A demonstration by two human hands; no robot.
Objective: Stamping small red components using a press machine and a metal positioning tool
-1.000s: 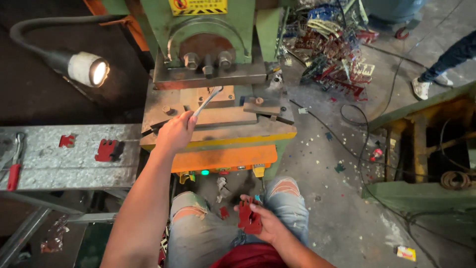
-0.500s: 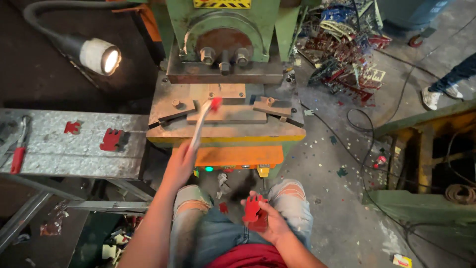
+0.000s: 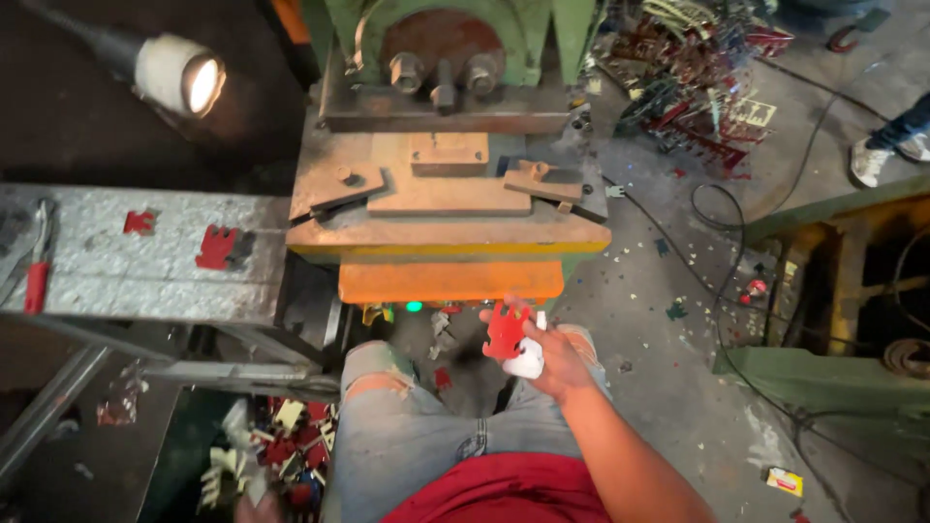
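Currently my right hand [image 3: 547, 353] pinches a red stamped piece [image 3: 506, 329] at six o'clock of the press bed [image 3: 446, 208]; left hand unseen. Loading it presumably needs aligning.

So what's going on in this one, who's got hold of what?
A person sits facing a green and orange press machine. Their right hand holds a small red notched metal piece above the knees, just below the machine's orange front. The left hand is out of view. Two similar red pieces lie on the grey metal side table, and a lit work lamp shines at upper left.
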